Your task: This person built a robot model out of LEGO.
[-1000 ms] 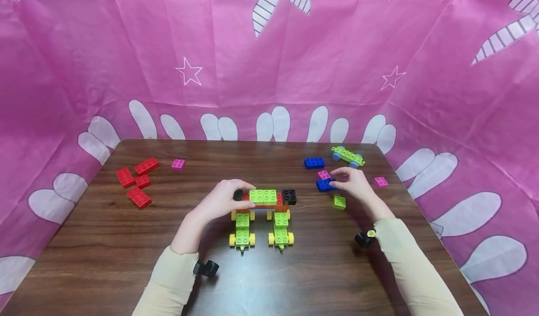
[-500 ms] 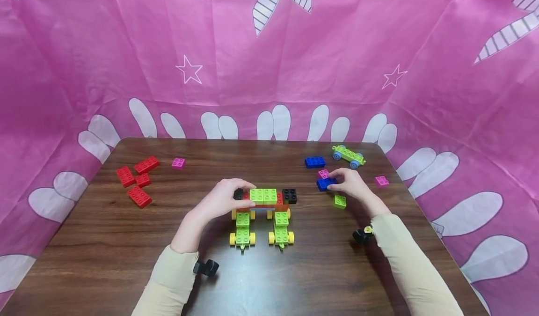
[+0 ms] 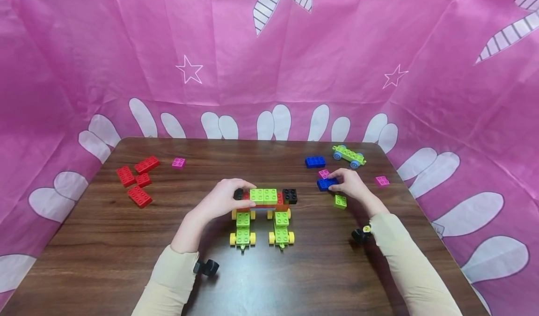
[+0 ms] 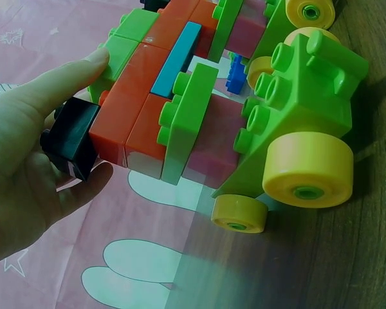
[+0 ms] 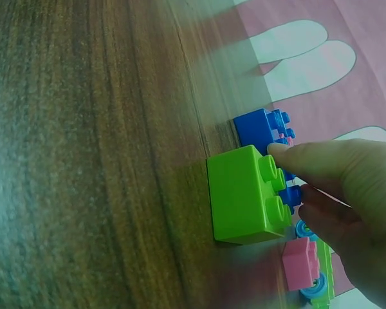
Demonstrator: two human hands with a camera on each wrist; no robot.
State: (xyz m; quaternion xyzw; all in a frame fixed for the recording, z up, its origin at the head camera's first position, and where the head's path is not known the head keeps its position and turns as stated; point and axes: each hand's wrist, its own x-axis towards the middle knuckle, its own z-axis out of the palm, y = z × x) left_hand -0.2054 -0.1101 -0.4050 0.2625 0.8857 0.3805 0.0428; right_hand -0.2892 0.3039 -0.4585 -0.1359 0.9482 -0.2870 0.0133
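Note:
My left hand [image 3: 223,196] grips the left end of a toy built of bricks [image 3: 263,196], thumb and fingers on either side. The left wrist view shows its black end brick [image 4: 74,138], red bricks [image 4: 132,96] and lime wheeled bases [image 4: 296,96] with yellow wheels. On the right, my right hand [image 3: 353,183] pinches a blue brick [image 3: 325,185] that lies on the table, its far side partly hidden by the fingers. A small pink brick [image 3: 324,173] sits right behind that brick. Just in front of the fingers stands a lime brick [image 5: 241,196].
Several red bricks [image 3: 140,197] and a pink brick [image 3: 178,163] lie at the left. Toward the back right are another blue brick [image 3: 315,162], a lime car base [image 3: 349,156] with blue wheels and a pink brick [image 3: 382,180]. A pink curtain [image 3: 227,49] surrounds the table.
My right hand has moved slightly left and its fingers have closed in on the blue brick. The left hand and the built toy stay put.

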